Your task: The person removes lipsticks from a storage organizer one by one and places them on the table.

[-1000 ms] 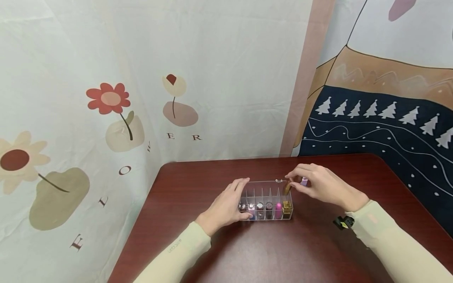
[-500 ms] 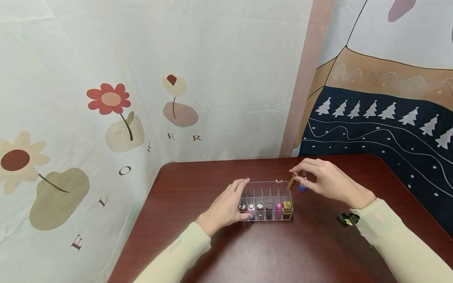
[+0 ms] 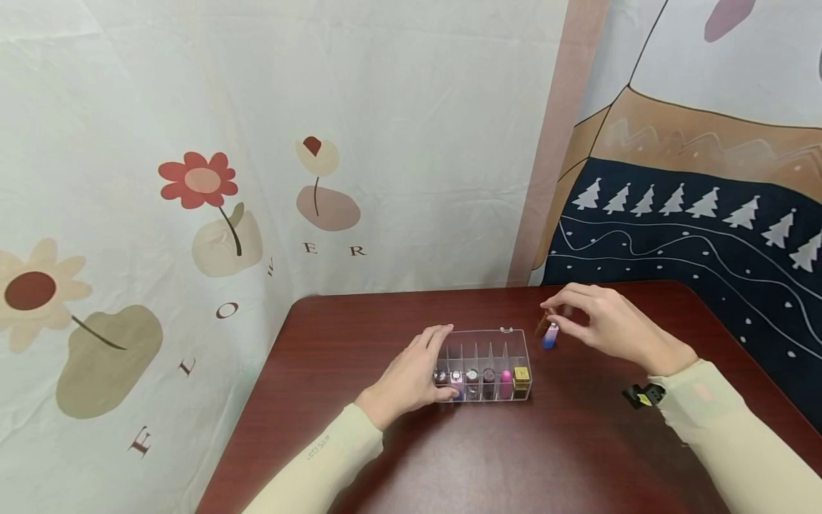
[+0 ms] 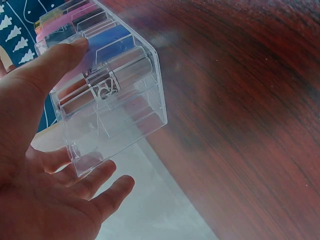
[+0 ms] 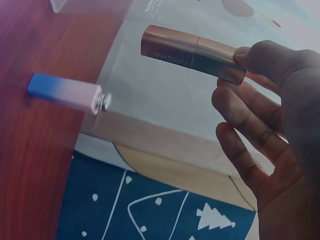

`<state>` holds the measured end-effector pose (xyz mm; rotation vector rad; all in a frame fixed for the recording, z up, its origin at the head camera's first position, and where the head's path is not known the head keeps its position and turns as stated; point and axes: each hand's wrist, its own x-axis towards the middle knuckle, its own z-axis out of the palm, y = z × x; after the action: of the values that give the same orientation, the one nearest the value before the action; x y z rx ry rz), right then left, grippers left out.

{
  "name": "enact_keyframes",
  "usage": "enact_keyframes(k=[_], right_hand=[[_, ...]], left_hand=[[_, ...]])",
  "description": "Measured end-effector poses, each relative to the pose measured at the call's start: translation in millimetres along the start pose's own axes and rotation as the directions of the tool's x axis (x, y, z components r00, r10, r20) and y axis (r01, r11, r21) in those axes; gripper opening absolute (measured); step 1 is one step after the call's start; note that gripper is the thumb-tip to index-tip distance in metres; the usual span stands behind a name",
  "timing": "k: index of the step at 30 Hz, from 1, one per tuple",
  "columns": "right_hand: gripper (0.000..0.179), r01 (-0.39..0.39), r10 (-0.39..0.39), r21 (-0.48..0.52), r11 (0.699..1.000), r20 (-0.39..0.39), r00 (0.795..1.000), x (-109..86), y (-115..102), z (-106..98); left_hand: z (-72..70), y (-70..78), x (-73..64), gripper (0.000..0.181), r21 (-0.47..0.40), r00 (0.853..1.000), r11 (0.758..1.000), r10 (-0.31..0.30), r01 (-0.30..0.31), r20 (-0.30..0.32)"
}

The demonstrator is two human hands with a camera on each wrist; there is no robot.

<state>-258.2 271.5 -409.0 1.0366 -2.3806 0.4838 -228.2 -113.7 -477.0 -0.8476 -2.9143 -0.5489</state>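
A clear plastic lipstick organizer (image 3: 529, 385) stands on the table, its front row filled with several lipsticks and its back compartments bare. My left hand (image 3: 407, 375) holds its left end, the thumb (image 4: 75, 52) on the front and the other fingers behind. In the right wrist view, a copper-coloured lipstick (image 5: 192, 55) marked MISSHA is pinched by one end between the thumb and fingers of my right hand (image 3: 606, 325). That lipstick hangs just right of the organizer's back corner. Close by, a blue-and-pink lipstick (image 3: 549, 337) with a silver top stands upright on the table.
The dark red wooden table (image 3: 449, 457) ends at a back edge close behind the organizer. A cloth with printed flowers (image 3: 411, 143) hangs beyond it, and a dark blue cloth with white trees (image 3: 674, 235) hangs at the right.
My right hand has moved right, carrying the copper lipstick from the organizer's back right corner to beside the blue-and-pink lipstick. My left hand stays on the organizer.
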Motion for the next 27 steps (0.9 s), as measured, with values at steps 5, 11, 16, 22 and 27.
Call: enact_keyframes(k=[5, 11, 16, 22, 27], right_hand=[[0.037, -0.02, 0.02, -0.003, 1.0, -0.007, 1.0, -4.5, 5.4, -3.5], [0.038, -0.044, 0.044, 0.002, 0.999, -0.022, 0.999, -10.7, 14.8, -7.7], [0.039, -0.074, 0.074, 0.0, 0.997, -0.022, 0.997, -16.4, 22.8, -9.5], [0.037, -0.11, 0.11, 0.001, 0.994, -0.013, 0.994, -21.4, 29.3, -9.1], [0.035, -0.132, 0.132, -0.008, 0.991, -0.015, 0.991, -24.4, 33.8, -7.1]], left_hand=[[0.3, -0.3, -0.5, 0.121, 0.0, 1.0, 1.0, 0.003, -0.003, -0.002], [0.4, -0.4, -1.3, 0.122, 0.004, 1.0, 1.0, -0.001, 0.001, -0.003], [0.4, -0.2, -0.9, 0.122, 0.008, 1.0, 1.0, -0.001, 0.001, -0.003], [0.9, -0.6, -0.7, 0.122, 0.002, 1.0, 1.0, 0.002, -0.002, -0.003], [1.6, -1.1, -0.9, 0.122, 0.003, 1.0, 1.0, 0.006, -0.006, -0.006]])
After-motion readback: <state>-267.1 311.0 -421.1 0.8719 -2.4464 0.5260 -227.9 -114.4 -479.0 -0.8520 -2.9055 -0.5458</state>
